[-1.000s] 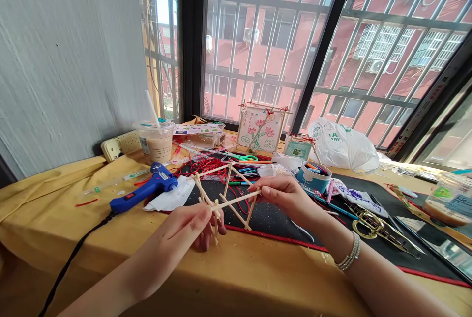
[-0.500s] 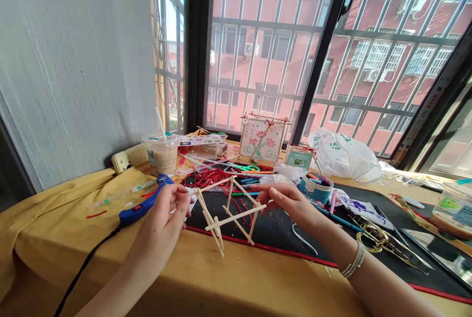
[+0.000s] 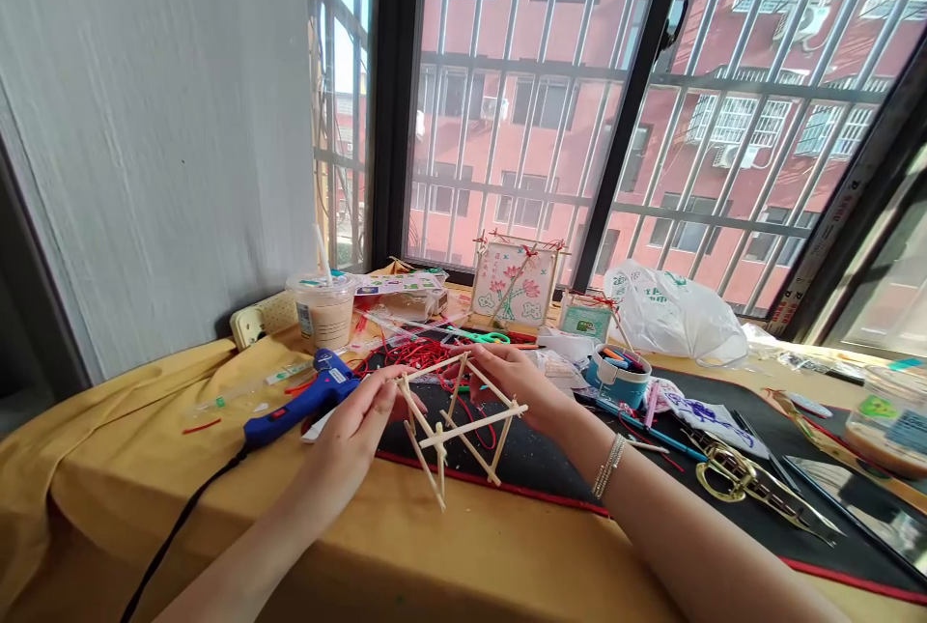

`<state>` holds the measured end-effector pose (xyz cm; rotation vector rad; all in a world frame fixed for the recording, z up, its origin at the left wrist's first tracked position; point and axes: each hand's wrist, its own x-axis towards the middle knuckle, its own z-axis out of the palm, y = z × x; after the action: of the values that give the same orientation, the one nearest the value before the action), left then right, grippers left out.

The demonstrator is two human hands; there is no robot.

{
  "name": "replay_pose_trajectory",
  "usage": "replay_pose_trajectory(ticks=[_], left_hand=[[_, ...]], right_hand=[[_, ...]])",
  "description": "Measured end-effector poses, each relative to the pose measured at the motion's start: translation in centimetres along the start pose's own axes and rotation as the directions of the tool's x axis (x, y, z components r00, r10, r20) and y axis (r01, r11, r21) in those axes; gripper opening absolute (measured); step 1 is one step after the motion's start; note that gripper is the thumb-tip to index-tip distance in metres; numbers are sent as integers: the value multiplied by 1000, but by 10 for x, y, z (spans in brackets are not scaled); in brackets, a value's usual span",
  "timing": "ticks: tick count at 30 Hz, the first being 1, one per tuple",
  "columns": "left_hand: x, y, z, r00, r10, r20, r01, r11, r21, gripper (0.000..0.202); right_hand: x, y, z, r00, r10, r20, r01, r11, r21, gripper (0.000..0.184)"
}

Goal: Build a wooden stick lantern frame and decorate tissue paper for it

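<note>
A frame of thin wooden sticks is held up over the table's front edge, joined at its corners into an open box shape. My left hand pinches its left corner between thumb and fingers. At the far corner, my right hand has its fingers closed round the stick joint, the fingertips partly hidden behind the sticks. Just left of my left hand lies a blue hot glue gun, its black cord trailing off the front of the table. A heap of red cord lies behind the frame.
A lidded drink cup stands at the back left. Behind are a framed flower picture and a plastic bag. On the right are a blue tub of pens, gold scissors and another drink cup. A black mat lies underneath.
My right hand has moved left from the frame's right corner to its far corner and closed there. My left hand has shifted slightly right, still on the left corner.
</note>
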<state>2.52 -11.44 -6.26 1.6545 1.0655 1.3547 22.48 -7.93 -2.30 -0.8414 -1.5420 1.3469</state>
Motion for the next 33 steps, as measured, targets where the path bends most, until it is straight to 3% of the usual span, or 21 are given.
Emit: replay_pose_trajectory(ticks=[9, 15, 33], left_hand=[[1, 0, -2, 997, 71, -2, -71, 995, 72, 50], [-1, 4, -3, 994, 113, -5, -113, 990, 85, 46], [0, 6, 0, 997, 77, 6, -78, 993, 90, 40]], right_hand=[[0, 12, 1, 997, -72, -2, 72, 993, 95, 37], [-1, 14, 4, 998, -57, 23, 52, 986, 158, 34], [-2, 11, 4, 999, -25, -23, 30, 976, 217, 29]])
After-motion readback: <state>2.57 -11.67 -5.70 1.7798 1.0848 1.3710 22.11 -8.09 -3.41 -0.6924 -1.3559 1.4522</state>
